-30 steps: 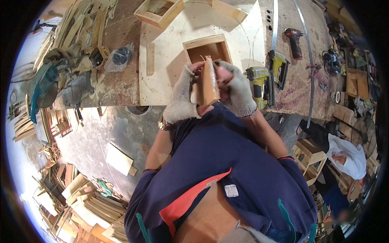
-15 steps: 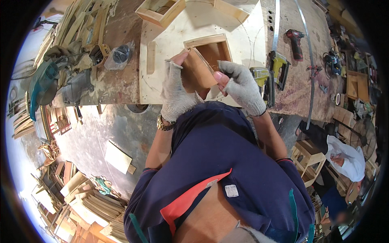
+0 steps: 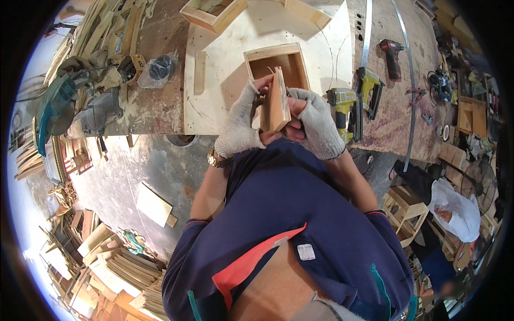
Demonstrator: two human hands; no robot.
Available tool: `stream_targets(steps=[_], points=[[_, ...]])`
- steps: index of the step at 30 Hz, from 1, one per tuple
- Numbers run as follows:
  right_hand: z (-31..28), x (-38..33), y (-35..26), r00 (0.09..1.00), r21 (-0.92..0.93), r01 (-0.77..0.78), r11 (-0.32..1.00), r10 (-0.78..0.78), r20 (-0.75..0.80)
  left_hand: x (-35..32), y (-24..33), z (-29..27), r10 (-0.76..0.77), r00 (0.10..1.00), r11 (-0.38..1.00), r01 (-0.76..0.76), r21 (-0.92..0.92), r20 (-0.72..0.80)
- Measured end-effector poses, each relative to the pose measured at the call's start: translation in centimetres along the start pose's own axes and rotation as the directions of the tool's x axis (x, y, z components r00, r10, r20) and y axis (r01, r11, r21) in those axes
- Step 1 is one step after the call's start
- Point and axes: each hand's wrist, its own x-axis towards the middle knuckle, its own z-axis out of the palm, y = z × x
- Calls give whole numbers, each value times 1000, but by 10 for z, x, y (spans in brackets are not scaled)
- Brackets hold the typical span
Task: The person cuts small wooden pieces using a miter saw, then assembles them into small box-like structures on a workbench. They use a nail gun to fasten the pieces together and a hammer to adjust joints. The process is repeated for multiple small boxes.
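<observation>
Between my two gloved hands a small wooden board (image 3: pixel 276 101) stands on edge, its rough, splintered edge facing up. My left hand (image 3: pixel 243 115) grips it from the left, with the fingertips at its far end and the thumb near its close end. My right hand (image 3: pixel 316 117) closes on it from the right; some of those fingers are hidden behind the board. Just beyond, an open wooden box (image 3: pixel 273 52) rests on the pale plywood sheet (image 3: pixel 214 115), partly covered by the board and my hands.
Right of my hands lie yellow-green nail guns (image 3: pixel 342 101) and a red-black cordless drill (image 3: pixel 392 59). A teal circular saw (image 3: pixel 56 109) sits at the bench's left end. Another wooden box (image 3: pixel 214 16) is at the back. A person in white (image 3: pixel 455 211) is at the lower right.
The board has turned from showing its broad face to standing edge-up. My left hand has shifted right, and my right hand has come around the board's right side.
</observation>
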Motion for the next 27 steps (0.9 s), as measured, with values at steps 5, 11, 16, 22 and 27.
stream_targets(steps=[5,11,16,22,27], points=[[-5,-2,1,999,44,19,999,-18,-43,4,7,-5,60,998,951,-47,307,-32],[-2,-7,-7,996,-163,86,983,-91,-24,7,15,-13,-35,997,974,20,224,64],[8,-11,1,994,-19,106,994,-105,38,3,17,-2,-100,989,957,126,-262,109],[-53,-15,-14,896,813,98,574,-407,178,-13,-25,-14,-110,968,327,249,-912,225],[-115,-36,-119,710,755,528,389,-690,-140,-20,-55,-46,4,959,186,277,-943,282]])
